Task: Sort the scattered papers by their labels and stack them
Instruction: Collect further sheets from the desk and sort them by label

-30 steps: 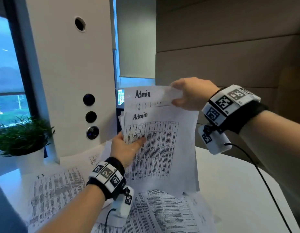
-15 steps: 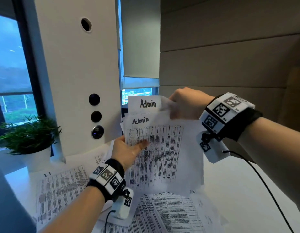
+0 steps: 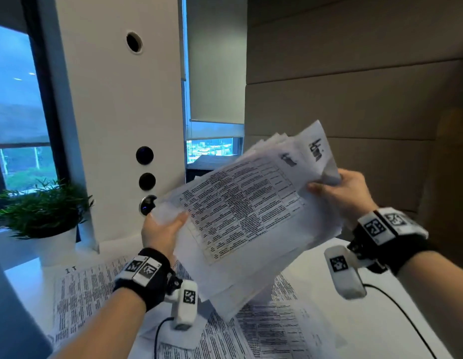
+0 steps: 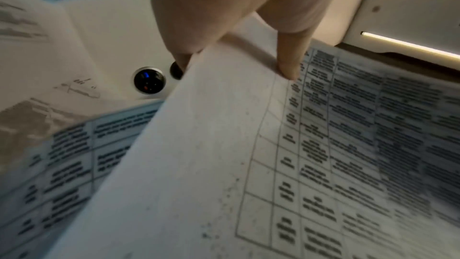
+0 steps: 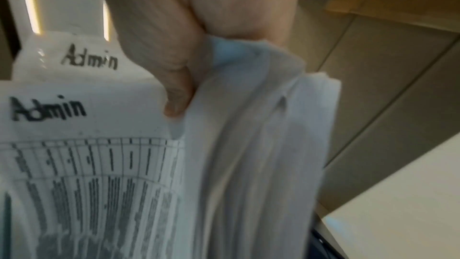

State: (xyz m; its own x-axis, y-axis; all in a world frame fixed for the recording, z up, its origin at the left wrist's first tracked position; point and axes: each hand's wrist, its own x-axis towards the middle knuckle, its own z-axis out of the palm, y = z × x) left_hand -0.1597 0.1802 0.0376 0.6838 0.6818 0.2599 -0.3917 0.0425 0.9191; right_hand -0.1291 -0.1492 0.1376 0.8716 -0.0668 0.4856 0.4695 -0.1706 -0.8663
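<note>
Both hands hold a thick sheaf of printed papers labelled "Admin" (image 3: 251, 211) in the air above the white table (image 3: 380, 320), turned sideways with the labels at the upper right. My left hand (image 3: 163, 229) grips its lower left edge, thumb (image 4: 290, 66) on the printed face. My right hand (image 3: 339, 193) grips the labelled end, thumb (image 5: 178, 94) on top beside the "Admin" writing (image 5: 47, 109), other fingers hidden behind. More printed sheets lie on the table: one labelled "IT" (image 3: 80, 294) at left, others (image 3: 264, 330) beneath the sheaf.
A white column with round buttons (image 3: 146, 181) rises just behind the left hand. A potted green plant (image 3: 43, 211) stands at the far left by the window. Beige wall panels (image 3: 354, 99) close off the right. Wrist-camera cables (image 3: 396, 307) trail over the table.
The sheaf stood upright with the labels on top; now it is turned clockwise, labels toward the upper right. The right hand has swung right and down, and the left hand shifted left.
</note>
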